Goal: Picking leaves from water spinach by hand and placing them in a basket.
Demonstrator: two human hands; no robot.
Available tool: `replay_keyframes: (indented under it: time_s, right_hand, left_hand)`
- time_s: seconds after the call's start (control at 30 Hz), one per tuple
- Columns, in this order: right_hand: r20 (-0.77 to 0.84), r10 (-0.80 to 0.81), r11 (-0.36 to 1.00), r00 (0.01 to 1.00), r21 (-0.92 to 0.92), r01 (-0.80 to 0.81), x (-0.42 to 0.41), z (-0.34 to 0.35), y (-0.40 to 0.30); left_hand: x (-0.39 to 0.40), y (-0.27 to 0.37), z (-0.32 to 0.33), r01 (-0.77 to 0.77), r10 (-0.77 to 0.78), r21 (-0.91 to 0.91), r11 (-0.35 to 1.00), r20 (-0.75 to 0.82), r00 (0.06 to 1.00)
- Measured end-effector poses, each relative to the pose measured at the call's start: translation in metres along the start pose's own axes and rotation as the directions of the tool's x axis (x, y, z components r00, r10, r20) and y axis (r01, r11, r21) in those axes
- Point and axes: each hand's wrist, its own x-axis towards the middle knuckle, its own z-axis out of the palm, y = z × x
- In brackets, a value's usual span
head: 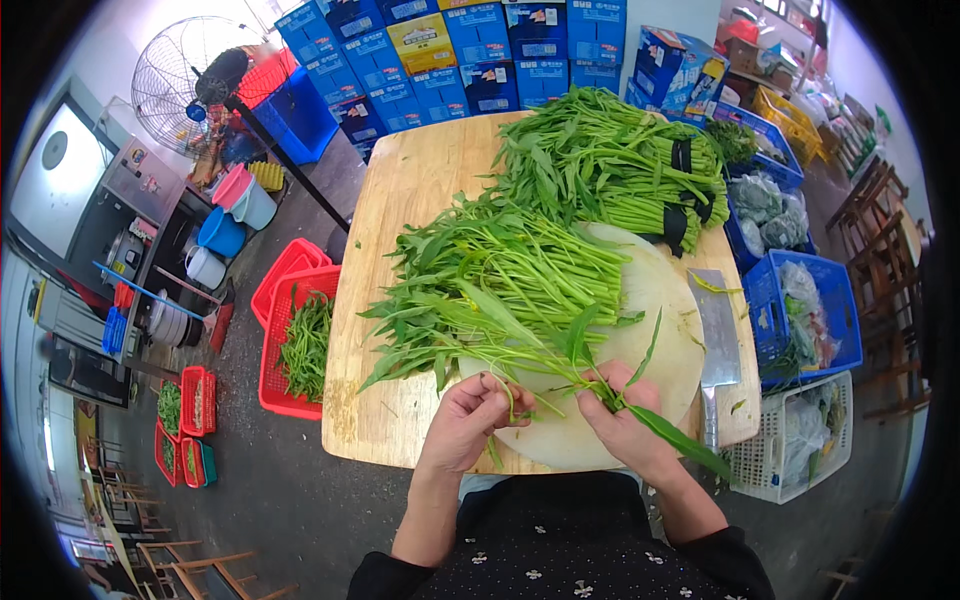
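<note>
My right hand (626, 412) is closed around several stems of leafy greens, with long leaves sticking out past the fingers. Just to its left, my left hand (478, 415) pinches a thin green stem. Both hands are over the near part of a round white cutting board (660, 300). A loose pile of water spinach (525, 270) covers the board's left side and spreads onto the wooden table (356, 405). Behind it lie bundles of water spinach (592, 157) bound with black bands. A cleaver (716, 322) rests at the board's right, a yellowish leaf on its blade.
A red basket of greens (274, 375) stands on the floor left of the table. Blue crates (844, 300) and a white crate (791, 480) hold bagged vegetables at the right. Stacked blue cartons (480, 34) rise behind the table. A pedestal fan (285, 165) stands at the back left.
</note>
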Motion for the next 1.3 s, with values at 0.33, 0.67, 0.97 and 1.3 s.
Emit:
replay_keyframes:
  time_s: [0.33,0.67,0.97,1.3]
  right_hand:
    - [-0.082,-0.081,0.99,0.993,-0.119,0.071,-0.003,-0.017,0.001]
    - [-0.256,0.207,0.978,0.944,0.052,-0.2,-0.015,-0.067,0.018]
    - [-0.628,0.358,0.918,0.691,0.372,-0.138,-0.065,-0.15,0.034]
    - [-0.536,0.42,0.88,0.732,0.438,-0.184,-0.092,-0.135,0.053]
  left_hand:
    - [0.005,0.003,0.006,-0.166,0.144,-0.079,0.983,-0.233,0.962]
    - [0.035,0.01,0.042,-0.495,0.597,0.353,0.794,-0.299,0.744]
    - [0.117,-0.013,0.161,-0.546,0.558,0.305,0.781,0.054,0.828]
    - [0.107,-0.069,0.199,-0.143,-0.062,0.323,0.936,0.549,0.834]
